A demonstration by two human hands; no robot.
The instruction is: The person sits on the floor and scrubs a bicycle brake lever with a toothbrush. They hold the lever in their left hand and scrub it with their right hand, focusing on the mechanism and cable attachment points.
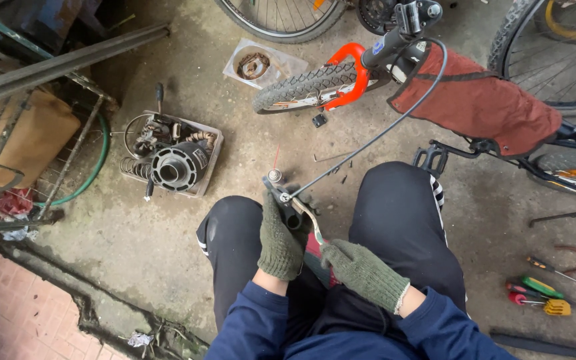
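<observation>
Concrete floor (168, 267) lies below a brake lever (293, 212) held over the knees, left hand (280, 241) clenched around it, right hand (363, 272) gripping its blade; the taut cable (368, 141) could slip free, I judge, near a spray can (275, 176).

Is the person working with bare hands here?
No, both the left hand and the right hand wear green knit gloves while gripping a black bike part with a cable attached.
</observation>
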